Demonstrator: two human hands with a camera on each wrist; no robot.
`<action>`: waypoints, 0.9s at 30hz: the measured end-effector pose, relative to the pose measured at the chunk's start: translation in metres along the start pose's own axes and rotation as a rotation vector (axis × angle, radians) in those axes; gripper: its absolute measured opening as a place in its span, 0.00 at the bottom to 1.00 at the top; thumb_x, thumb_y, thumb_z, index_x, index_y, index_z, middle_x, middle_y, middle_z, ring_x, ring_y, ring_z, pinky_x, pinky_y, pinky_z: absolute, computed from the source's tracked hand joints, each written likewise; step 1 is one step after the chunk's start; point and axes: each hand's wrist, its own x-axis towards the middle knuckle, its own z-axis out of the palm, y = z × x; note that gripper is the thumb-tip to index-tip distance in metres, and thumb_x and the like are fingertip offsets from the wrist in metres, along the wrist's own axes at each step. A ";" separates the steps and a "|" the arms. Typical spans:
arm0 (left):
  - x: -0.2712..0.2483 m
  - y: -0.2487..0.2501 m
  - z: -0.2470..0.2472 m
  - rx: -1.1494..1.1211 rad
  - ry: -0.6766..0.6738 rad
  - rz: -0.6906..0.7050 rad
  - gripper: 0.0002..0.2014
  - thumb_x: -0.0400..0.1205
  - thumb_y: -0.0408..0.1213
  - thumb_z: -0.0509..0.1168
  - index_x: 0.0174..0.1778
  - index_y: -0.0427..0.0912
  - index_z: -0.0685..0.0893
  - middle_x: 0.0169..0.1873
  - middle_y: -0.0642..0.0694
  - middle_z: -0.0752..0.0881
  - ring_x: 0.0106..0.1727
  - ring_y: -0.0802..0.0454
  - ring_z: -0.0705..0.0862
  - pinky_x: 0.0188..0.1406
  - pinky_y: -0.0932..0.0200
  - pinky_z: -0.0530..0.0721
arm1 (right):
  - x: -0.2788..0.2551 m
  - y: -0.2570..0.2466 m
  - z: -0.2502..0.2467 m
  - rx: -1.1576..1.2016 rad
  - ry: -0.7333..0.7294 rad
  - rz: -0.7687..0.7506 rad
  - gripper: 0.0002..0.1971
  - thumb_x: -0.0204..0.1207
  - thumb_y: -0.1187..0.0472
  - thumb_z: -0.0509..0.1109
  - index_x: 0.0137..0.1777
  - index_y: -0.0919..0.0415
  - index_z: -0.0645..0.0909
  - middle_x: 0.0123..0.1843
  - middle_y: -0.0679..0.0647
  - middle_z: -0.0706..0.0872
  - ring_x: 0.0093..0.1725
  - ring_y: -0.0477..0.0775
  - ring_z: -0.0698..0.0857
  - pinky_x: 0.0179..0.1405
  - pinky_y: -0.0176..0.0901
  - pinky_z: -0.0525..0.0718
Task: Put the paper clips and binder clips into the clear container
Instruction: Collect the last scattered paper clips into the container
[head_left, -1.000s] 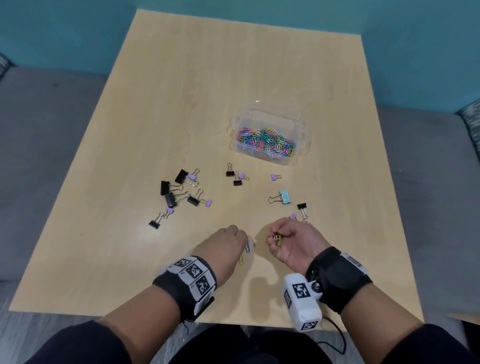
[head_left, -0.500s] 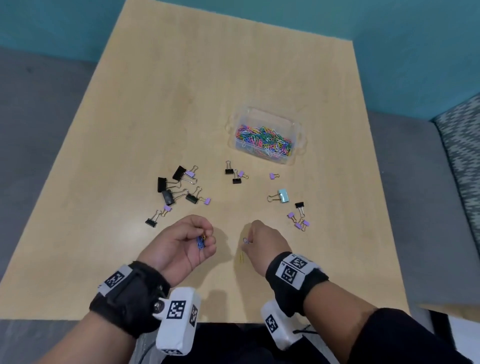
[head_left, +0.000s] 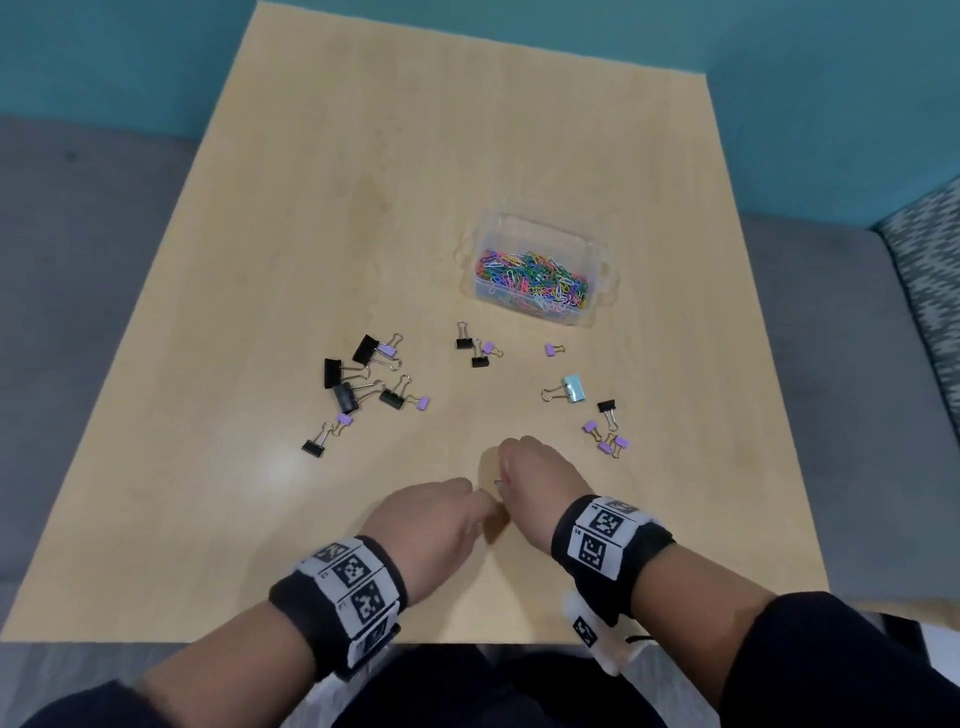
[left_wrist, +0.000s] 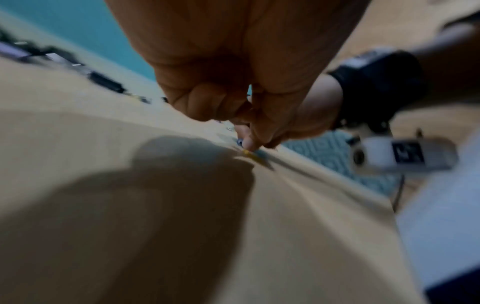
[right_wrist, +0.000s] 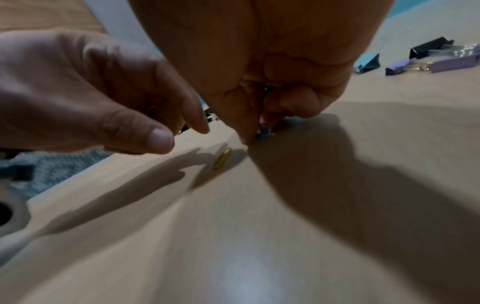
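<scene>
The clear container (head_left: 597, 249) stands mid-table, full of coloured paper clips (head_left: 530, 275). Near the front edge my two hands meet, knuckles up. My right hand (head_left: 535, 475) has its fingertips (right_wrist: 249, 135) down on the table, pinching a small purple paper clip (right_wrist: 265, 130). Beside it, my left hand (head_left: 431, 514) has curled fingers. Its thumb (right_wrist: 161, 139) and forefinger (right_wrist: 200, 123) hover just over a yellow paper clip (right_wrist: 222, 158) lying flat. A blue paper clip (left_wrist: 239, 141) shows at the left fingertips. Black, purple and light blue binder clips (head_left: 363, 384) lie scattered between hands and container.
More binder clips lie at the right: a light blue one (head_left: 574, 387) and small purple ones (head_left: 605, 441). Three small ones (head_left: 475, 348) sit in front of the container. The table's front edge (head_left: 467, 642) is close behind my wrists. A grey sofa surrounds the table.
My left hand has turned palm down and moved right, close to the right hand and the yellow clip. The right hand has stayed low over the same spot.
</scene>
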 end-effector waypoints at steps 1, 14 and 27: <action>0.004 0.000 0.003 0.098 -0.051 0.058 0.10 0.81 0.40 0.59 0.56 0.52 0.79 0.38 0.50 0.79 0.38 0.46 0.81 0.29 0.54 0.75 | 0.000 0.002 -0.001 -0.008 0.002 -0.029 0.09 0.78 0.66 0.61 0.40 0.54 0.65 0.39 0.50 0.70 0.39 0.55 0.72 0.30 0.44 0.66; 0.041 0.007 0.007 0.187 -0.285 -0.003 0.06 0.82 0.35 0.57 0.42 0.48 0.67 0.49 0.46 0.76 0.45 0.43 0.78 0.43 0.46 0.79 | -0.017 0.061 -0.048 1.811 0.002 0.434 0.07 0.78 0.76 0.61 0.46 0.69 0.80 0.31 0.57 0.76 0.28 0.51 0.75 0.26 0.40 0.77; 0.052 0.019 -0.001 -0.704 0.004 -0.458 0.12 0.72 0.28 0.57 0.41 0.44 0.86 0.26 0.57 0.79 0.25 0.56 0.72 0.26 0.64 0.72 | 0.004 0.067 -0.085 2.109 -0.142 0.419 0.06 0.78 0.68 0.61 0.41 0.66 0.76 0.30 0.57 0.74 0.27 0.54 0.77 0.28 0.43 0.85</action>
